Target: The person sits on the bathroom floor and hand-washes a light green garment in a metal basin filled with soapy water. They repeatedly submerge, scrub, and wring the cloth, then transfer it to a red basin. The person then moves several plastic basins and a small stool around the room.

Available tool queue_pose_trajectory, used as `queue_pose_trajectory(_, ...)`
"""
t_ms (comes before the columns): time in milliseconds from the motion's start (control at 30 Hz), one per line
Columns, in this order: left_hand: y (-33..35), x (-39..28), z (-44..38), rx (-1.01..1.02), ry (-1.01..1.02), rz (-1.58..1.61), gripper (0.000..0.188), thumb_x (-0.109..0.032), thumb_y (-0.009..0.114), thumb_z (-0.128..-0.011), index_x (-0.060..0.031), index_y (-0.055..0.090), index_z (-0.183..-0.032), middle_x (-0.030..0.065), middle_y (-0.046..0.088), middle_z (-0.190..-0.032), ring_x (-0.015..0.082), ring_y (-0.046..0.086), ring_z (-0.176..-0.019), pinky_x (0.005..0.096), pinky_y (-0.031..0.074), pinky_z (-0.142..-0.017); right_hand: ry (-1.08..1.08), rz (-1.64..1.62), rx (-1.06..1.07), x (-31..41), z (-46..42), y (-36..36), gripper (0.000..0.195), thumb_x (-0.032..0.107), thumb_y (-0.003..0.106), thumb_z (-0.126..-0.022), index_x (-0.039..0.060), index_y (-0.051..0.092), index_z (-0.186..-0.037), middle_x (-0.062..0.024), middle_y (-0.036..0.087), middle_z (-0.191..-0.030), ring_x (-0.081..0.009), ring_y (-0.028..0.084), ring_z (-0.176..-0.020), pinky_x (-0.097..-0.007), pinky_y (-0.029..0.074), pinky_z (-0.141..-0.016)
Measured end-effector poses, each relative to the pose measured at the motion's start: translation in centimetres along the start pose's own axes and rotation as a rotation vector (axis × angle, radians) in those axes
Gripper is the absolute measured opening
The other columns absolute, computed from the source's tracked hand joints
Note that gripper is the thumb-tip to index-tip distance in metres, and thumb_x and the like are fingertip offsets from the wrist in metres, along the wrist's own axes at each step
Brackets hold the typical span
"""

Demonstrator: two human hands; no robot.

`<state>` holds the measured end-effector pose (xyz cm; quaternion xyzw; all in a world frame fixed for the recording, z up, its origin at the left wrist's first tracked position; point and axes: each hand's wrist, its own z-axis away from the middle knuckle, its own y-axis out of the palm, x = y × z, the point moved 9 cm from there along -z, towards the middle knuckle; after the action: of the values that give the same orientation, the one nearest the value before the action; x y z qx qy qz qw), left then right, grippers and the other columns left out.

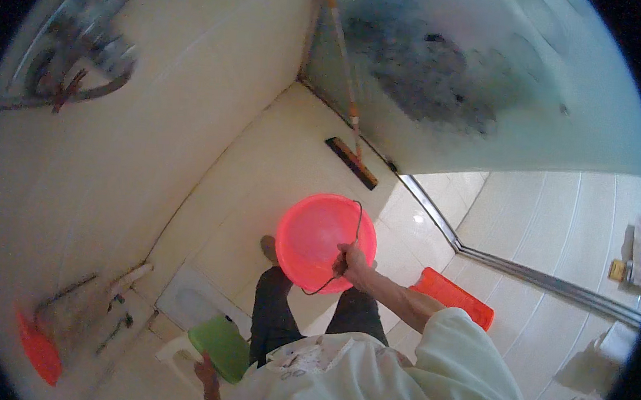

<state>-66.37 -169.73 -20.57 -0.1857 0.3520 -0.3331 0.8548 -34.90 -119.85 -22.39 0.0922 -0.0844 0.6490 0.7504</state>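
My right hand [351, 263] grips the thin wire handle [359, 222] of a pink plastic bucket [329, 199]. The bucket is in front of my legs, its round mouth facing up. Low on the left, my left hand [208, 373] is beside a green plastic object [224, 346] and a pale looped handle [176, 349]. Its fingers are partly hidden, so whether they close on that handle is unclear. The bucket's contents are hard to make out.
A floor squeegee or brush [352, 163] leans by a frosted glass panel [527, 119]. A metal door track [537, 285] crosses the right side, near an orange-red plastic item [456, 298]. A white floor basin [185, 296] lies left; a red object [40, 347] is farther left.
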Motion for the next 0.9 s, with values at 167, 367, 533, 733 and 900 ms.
queue_pose_trajectory(167, 4.6, -1.3, 2.2, -0.019, 0.269, -0.346, 0.058, -0.043, 0.063, -0.078, 0.0105, 0.057, -0.101, 0.0181, 0.062, -0.09, 0.0269, 0.059, -0.077, 0.0368, 0.047, -0.068, -0.077, -0.027, -0.019, 3.2, 2.6, -9.7, 0.02, 0.016, 0.052, -0.082, 0.0097, 0.041, -0.065, -0.0067, 0.042, -0.051, -0.0227, 0.045, -0.044, -0.038, 0.037, -0.04)
queue_pose_trajectory(367, 12.2, -3.8, 10.1, -0.06, 0.43, -0.642, 0.065, -0.047, 0.063, -0.077, 0.0111, 0.055, -0.103, 0.0212, 0.062, -0.094, 0.0311, 0.06, -0.083, 0.0394, 0.046, -0.072, -0.157, -0.074, -0.026, 9.2, 5.4, -19.1, 0.023, 0.016, 0.052, -0.083, 0.0101, 0.04, -0.065, -0.0059, 0.043, -0.052, -0.0209, 0.045, -0.045, -0.0377, 0.037, -0.039)
queue_pose_trajectory(533, 19.4, -4.7, 12.1, -0.008, 0.4, -0.779, 0.066, -0.048, 0.063, -0.076, 0.0111, 0.054, -0.105, 0.0222, 0.061, -0.097, 0.032, 0.059, -0.086, 0.0405, 0.045, -0.074, -0.123, -0.121, -0.035, 12.9, 3.2, -26.9, 0.023, 0.017, 0.053, -0.083, 0.0098, 0.041, -0.064, -0.005, 0.042, -0.051, -0.0214, 0.046, -0.043, -0.0381, 0.037, -0.039)
queue_pose_trajectory(733, 27.7, -8.9, 12.5, 0.052, 0.425, -0.881, 0.068, -0.049, 0.062, -0.076, 0.0111, 0.053, -0.107, 0.0234, 0.059, -0.1, 0.0332, 0.057, -0.09, 0.0418, 0.044, -0.076, -0.099, -0.217, -0.19, 19.1, 3.2, -34.0, 0.019, 0.019, 0.053, -0.084, 0.0104, 0.042, -0.069, -0.0035, 0.039, -0.049, -0.0218, 0.046, -0.042, -0.0389, 0.037, -0.037)
queue_pose_trajectory(900, 32.1, -14.8, 14.3, 0.093, 0.47, -0.96, 0.07, -0.049, 0.062, -0.076, 0.0111, 0.051, -0.108, 0.0244, 0.058, -0.102, 0.0341, 0.056, -0.093, 0.0429, 0.043, -0.078, -0.144, -0.379, -0.194, 22.5, 3.6, -39.0, 0.019, 0.017, 0.052, -0.083, 0.0111, 0.04, -0.069, -0.003, 0.037, -0.049, -0.0205, 0.044, -0.042, -0.0378, 0.035, -0.037)
